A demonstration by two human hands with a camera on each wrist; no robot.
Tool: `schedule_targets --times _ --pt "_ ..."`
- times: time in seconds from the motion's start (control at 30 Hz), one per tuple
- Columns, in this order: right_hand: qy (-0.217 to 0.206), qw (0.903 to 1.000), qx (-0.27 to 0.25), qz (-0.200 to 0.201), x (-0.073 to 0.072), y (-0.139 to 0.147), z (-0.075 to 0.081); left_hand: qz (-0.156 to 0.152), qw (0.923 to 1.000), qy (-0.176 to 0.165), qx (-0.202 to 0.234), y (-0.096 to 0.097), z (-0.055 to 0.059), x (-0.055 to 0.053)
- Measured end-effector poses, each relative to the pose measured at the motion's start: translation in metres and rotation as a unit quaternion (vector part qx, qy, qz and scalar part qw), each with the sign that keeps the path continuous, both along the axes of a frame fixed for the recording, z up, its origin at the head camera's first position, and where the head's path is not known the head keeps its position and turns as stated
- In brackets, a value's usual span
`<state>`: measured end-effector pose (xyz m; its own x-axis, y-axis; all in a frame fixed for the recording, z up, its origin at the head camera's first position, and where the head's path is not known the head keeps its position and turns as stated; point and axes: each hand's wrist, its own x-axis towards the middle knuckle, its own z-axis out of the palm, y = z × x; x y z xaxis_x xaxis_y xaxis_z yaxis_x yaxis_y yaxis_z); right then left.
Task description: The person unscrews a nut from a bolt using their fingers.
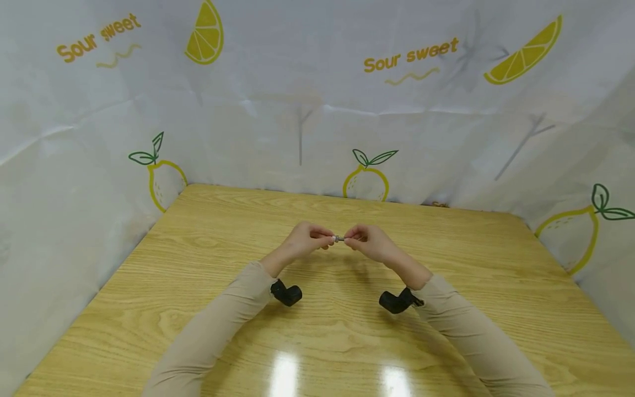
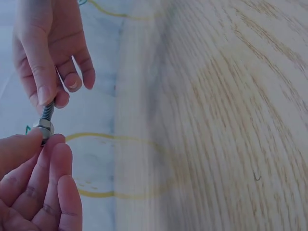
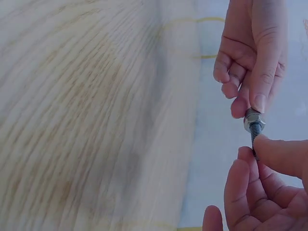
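L hand is pinching one end of a silver metal bolt w/ a threaded shaft, thumb against fingertips. R hand is pinching the shaft's other end, also btwn thumb & fingers. So both grips are closed on the same bolt; other fingers are curling loosely alongside. A shiny silver hex metal piece is sitting at the L hand's end, thread showing btwn it & R fingertips; can't tell if it's a nut or the bolt's own head.

Bolt is being held approx. level, above a light-brown wood-grain table, nearer its far edge, approx. midway btwn L & R edges. Beige long sleeves are covering both forearms, w/ a black bent wrist piece showing at each cuff. White lemon-print cloth is hanging beyond the far edge & along both side edges.
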<state>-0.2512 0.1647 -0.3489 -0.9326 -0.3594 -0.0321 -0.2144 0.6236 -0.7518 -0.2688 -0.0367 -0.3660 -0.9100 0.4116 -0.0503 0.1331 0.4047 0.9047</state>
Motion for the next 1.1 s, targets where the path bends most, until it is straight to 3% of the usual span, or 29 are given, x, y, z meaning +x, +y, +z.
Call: schedule_targets --times 0.27,0.73,1.1 --pt "0.026 0.9994 -0.021 0.005 0.005 -0.003 0.006 0.007 0.9997 0.014 0.017 -0.007 0.011 0.009" --pt "0.004 0.9959 -0.09 -0.004 0.022 -0.007 0.018 0.032 0.9975 0.043 0.046 -0.012 0.018 0.026" --pt "0.008 0.9965 -0.082 0.014 0.029 -0.014 0.022 0.018 0.9951 0.081 0.054 -0.009 0.02 0.034"
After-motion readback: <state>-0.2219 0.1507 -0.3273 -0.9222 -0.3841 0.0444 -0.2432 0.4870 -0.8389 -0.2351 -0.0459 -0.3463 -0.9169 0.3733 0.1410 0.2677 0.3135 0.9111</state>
